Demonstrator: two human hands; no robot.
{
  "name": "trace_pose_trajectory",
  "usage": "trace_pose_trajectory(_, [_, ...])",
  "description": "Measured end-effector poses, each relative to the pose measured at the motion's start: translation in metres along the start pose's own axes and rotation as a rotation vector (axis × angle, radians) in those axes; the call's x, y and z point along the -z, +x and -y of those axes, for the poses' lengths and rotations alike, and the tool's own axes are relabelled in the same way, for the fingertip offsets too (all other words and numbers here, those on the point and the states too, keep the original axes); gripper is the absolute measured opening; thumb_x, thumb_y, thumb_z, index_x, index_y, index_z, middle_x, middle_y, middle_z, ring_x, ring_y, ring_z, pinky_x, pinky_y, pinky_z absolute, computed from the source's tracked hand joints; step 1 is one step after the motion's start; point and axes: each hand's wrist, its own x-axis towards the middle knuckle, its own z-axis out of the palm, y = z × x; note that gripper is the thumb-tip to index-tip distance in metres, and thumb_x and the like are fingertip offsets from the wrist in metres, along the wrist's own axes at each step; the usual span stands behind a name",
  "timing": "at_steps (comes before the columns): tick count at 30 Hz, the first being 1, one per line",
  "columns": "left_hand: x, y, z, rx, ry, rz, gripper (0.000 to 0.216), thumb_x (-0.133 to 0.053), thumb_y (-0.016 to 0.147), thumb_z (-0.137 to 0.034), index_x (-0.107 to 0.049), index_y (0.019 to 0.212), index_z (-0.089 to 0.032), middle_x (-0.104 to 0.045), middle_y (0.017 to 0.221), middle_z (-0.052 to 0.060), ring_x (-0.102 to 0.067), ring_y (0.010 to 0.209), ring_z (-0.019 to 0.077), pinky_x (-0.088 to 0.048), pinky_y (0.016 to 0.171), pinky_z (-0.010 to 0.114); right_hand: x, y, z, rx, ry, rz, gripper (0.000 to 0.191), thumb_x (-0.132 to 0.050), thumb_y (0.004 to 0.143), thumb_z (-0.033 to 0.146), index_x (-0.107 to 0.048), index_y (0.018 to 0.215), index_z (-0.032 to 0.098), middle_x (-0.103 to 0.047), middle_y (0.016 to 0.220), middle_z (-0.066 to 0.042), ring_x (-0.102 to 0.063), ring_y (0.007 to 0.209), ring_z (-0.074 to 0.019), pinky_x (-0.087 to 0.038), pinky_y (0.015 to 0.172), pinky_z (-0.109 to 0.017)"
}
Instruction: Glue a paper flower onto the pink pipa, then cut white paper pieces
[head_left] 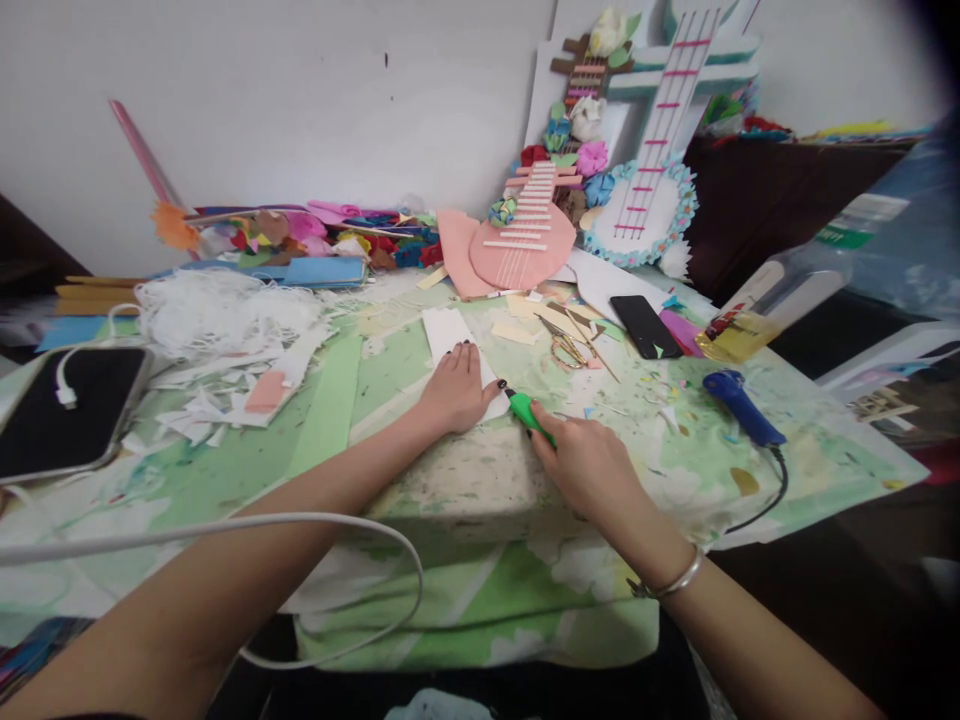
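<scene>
A white strip of board or paper (pixel 447 328) lies on the table, partly hidden under my left hand (pixel 459 390). That hand presses flat on it, fingers stretched forward and thumb out toward the right edge. My right hand (pixel 585 455) is closed around a green utility knife (pixel 525 412). The knife's tip is at the strip's right edge, close beside my left thumb. Beyond the hands, gold-handled scissors (pixel 566 345) rest among paper scraps. To the left lies a pale green strip (pixel 334 395).
A blue glue gun (pixel 742 405) with its cord lies at right, near a black phone (pixel 645 327). A tablet (pixel 75 405) and a heap of white paper shreds (pixel 225 310) are at left. Paper instrument models (pixel 517 250) lean at the back. A white cable (pixel 330 518) loops in front.
</scene>
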Motion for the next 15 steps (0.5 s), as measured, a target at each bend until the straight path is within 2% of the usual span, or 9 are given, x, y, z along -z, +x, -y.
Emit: trace_pose_trajectory(15, [-0.0003,-0.0002,0.0005,-0.009,0.021,-0.002,0.076,-0.017,0.094,-0.051,-0.024,0.141,0.007,-0.026,0.149,0.026,-0.021,0.141,0.0321,-0.019,0.113,0.04,0.004,0.0075,-0.0022,0.0,0.039,0.033,0.042,-0.039,0.092,0.035,-0.051,0.131,0.031,-0.073,0.087,-0.007,-0.066,0.08,-0.0241,-0.044,0.066,-0.031])
